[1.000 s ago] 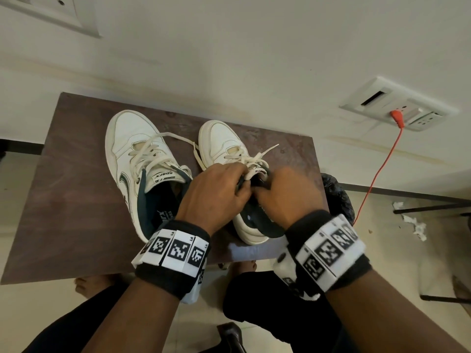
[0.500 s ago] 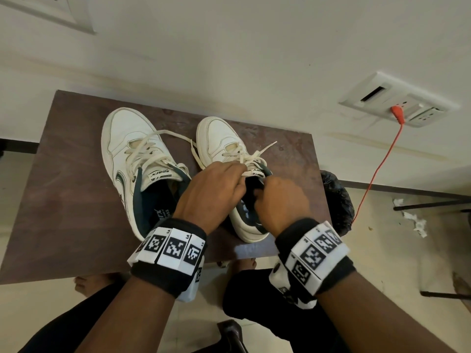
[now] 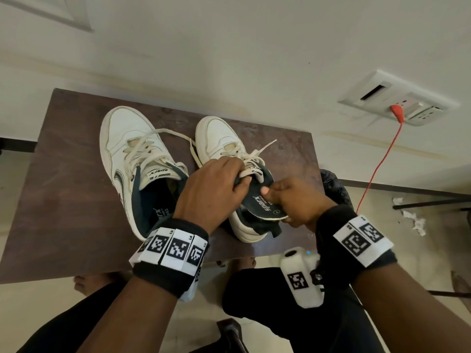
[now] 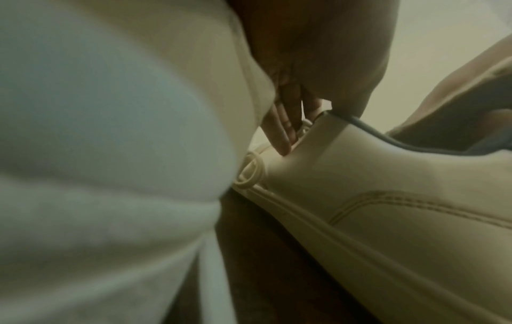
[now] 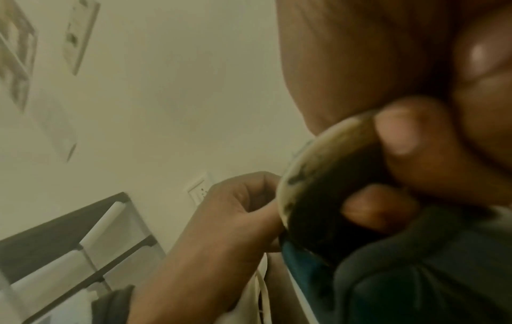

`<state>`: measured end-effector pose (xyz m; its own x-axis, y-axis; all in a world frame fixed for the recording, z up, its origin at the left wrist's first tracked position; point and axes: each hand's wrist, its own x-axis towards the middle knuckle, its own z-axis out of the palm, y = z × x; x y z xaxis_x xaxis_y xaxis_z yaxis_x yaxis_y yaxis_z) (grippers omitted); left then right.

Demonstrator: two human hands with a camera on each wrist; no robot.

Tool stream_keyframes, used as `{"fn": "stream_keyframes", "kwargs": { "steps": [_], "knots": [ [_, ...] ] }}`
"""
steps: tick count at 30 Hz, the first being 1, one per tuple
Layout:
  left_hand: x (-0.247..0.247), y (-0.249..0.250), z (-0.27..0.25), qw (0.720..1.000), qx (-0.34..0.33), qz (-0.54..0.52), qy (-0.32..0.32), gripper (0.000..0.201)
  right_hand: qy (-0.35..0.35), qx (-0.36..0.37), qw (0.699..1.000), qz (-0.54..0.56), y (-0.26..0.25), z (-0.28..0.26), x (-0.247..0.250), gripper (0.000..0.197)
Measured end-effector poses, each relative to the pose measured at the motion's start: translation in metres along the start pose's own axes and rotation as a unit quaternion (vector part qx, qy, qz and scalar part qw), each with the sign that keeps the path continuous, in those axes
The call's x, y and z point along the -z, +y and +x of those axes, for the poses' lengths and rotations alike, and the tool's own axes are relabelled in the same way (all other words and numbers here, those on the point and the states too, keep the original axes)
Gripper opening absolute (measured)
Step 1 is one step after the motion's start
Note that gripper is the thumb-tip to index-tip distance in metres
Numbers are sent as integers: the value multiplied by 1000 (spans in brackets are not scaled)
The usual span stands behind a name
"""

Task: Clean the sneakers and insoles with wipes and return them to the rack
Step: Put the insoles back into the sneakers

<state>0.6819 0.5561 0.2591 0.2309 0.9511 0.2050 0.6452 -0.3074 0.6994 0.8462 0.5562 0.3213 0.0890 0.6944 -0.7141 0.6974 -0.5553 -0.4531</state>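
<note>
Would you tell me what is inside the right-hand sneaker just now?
A dark insole sticks partly out of the right-hand sneaker, pinched by the right hand; the left hand holds the tongue. The insole's front end and the toe cavity are hidden.

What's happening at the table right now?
A person is working on the right sneaker of a white pair on the brown table. The left hand grips the tongue and laces, while the right hand pinches the dark insole, whose heel end sticks out of the shoe. The left sneaker stands untouched beside it. No wipe is visible.
</note>
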Motion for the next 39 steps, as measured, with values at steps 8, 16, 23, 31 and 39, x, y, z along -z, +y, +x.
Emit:
{"fn": "stream_keyframes", "kwargs": {
  "steps": [8,16,23,31,39],
  "knots": [
    [-1,1,1,1000,5,12,8,14,188,92,902,-379,-19,-18,-14,23],
    [0,0,0,1000,1,7,22,15,281,205,839,-419,-34,-19,-19,18],
    [-2,-3,-1,1000,7,-4,15,14,149,221,895,-357,-32,-3,-34,18],
    [-1,-3,0,1000,5,0,20,13,17,175,915,-363,-37,3,-40,7],
    [-2,-7,0,999,11,-30,38,15,19,182,844,-505,-47,9,-45,34]
  ]
}}
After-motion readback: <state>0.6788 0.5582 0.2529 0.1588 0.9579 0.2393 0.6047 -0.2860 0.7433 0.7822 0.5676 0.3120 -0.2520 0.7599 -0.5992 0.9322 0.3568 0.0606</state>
